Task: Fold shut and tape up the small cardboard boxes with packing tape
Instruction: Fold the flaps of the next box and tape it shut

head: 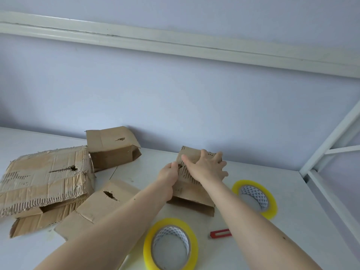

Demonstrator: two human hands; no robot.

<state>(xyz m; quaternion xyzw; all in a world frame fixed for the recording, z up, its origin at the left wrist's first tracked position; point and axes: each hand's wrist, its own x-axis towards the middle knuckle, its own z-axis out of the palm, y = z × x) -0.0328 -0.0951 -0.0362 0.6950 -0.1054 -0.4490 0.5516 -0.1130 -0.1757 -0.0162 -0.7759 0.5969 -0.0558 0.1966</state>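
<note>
I hold the small box [191,184] on the white surface [292,191] between the two tape rolls [171,244]. My left hand [168,175] pinches its near-left flap edge; my right hand [206,166] lies flat on top, fingers [220,156] spread straight. I should press the flaps level and keep the seam closed before reaching for tape. The cardboard looks worn, torn, with corrugation exposed.

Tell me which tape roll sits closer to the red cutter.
The near roll, just left of the red cutter; the other roll lies farther back, beyond the right forearm.
</note>
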